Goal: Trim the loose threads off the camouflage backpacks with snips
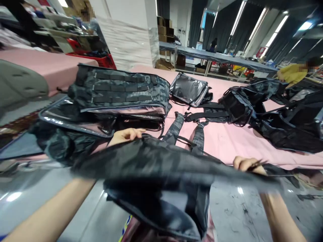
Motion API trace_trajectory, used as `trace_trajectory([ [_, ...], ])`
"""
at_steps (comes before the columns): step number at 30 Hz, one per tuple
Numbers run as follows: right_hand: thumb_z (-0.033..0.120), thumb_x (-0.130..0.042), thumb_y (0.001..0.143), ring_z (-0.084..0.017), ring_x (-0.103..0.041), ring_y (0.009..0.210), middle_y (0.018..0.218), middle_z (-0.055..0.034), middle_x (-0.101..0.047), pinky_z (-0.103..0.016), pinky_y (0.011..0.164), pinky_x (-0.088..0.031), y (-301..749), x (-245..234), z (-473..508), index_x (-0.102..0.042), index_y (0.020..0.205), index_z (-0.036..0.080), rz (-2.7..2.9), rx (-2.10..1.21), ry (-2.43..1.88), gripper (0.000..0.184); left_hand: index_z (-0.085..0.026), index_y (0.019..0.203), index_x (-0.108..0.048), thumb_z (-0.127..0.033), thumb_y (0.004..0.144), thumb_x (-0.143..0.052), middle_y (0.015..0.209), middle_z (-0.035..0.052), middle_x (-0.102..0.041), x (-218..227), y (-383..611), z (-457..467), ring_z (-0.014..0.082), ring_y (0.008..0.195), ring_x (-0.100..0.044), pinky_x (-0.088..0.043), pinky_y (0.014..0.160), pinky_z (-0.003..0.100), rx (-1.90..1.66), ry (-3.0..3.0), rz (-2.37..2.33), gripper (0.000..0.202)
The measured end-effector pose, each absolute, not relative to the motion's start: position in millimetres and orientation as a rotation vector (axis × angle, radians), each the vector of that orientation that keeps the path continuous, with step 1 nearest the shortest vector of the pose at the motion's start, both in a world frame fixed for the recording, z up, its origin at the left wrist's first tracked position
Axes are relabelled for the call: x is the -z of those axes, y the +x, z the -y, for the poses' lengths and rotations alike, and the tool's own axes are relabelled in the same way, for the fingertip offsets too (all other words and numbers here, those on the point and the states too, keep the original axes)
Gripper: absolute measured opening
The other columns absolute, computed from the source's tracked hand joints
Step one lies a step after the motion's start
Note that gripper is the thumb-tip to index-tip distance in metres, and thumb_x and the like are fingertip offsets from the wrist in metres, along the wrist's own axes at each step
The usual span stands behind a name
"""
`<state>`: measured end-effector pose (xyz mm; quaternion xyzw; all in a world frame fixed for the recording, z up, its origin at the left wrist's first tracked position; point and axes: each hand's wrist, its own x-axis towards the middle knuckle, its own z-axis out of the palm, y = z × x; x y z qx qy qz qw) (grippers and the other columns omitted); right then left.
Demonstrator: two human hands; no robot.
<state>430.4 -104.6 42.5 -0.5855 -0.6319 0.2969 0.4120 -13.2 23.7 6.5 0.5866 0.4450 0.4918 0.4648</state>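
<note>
A dark camouflage backpack (161, 159) is stretched between my two hands at the table's front edge, its upper panel smeared by motion. My left hand (127, 135) is closed on its far left edge, fingertips showing over the fabric. Over on the right, my right hand (248, 164) grips the edge with curled fingers. A small dark pointed tool (258, 163), its kind unclear, sticks out from that hand. Below the panel, the open body (156, 205) of the bag hangs toward my lap. Two camouflage shoulder straps (175, 127) lie beyond it on the pink cloth.
A camouflage bag with webbing rows (121, 84) stands at left on other bag pieces. A bag with a clear window (189, 89) lies behind, and several black bags (290, 124) crowd the right of the pink table (214, 141). Other people work in the background.
</note>
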Motion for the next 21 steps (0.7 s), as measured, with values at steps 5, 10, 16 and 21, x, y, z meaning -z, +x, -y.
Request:
trace_trajectory([
  [5,0.028,-0.051,0.084,-0.015,-0.061,0.067,0.079,-0.0049,-0.065,-0.025,0.059,-0.047,397.3,-21.3,150.0,-0.070,0.072,0.023,2.239,-1.199,-1.248,0.023,-0.019,0.051,-0.052,-0.037,0.069,-0.052,0.108,0.0065,-0.061,25.9,-41.0,15.0,0.0249,0.110,-0.050,-0.036,0.099,0.039,-0.920,1.844,-1.428,0.025],
  [10,0.023,-0.047,0.086,-0.014,-0.063,0.069,0.079,-0.0028,-0.066,-0.022,0.061,-0.049,388.0,2.6,163.7,-0.067,0.073,0.023,2.327,-0.980,-1.310,0.024,-0.020,0.081,-0.059,-0.037,0.078,-0.042,0.113,0.0062,-0.059,34.7,-44.4,55.4,0.0219,0.107,-0.052,-0.044,0.088,0.033,-0.902,1.868,-1.697,0.024],
  [16,0.022,-0.048,0.086,-0.017,-0.063,0.087,0.098,-0.0078,-0.065,-0.025,0.072,-0.051,364.4,-16.3,164.0,-0.061,0.103,0.022,2.234,-0.507,-1.364,0.022,-0.017,0.100,-0.057,-0.043,0.082,-0.042,0.103,0.0093,-0.061,31.1,-31.2,102.1,0.0249,0.098,-0.053,-0.040,0.090,0.038,-0.821,2.045,-1.918,0.035],
  [21,0.013,-0.045,0.084,-0.014,-0.064,0.080,0.107,-0.0054,-0.062,-0.022,0.065,-0.050,257.3,-23.3,135.6,-0.056,0.107,0.022,2.617,-0.337,-1.093,0.027,-0.016,0.120,-0.047,-0.045,0.083,-0.038,0.091,0.0090,-0.064,31.0,-27.4,106.0,0.0254,0.087,-0.058,-0.043,0.077,0.036,-0.519,1.860,-2.046,0.048],
])
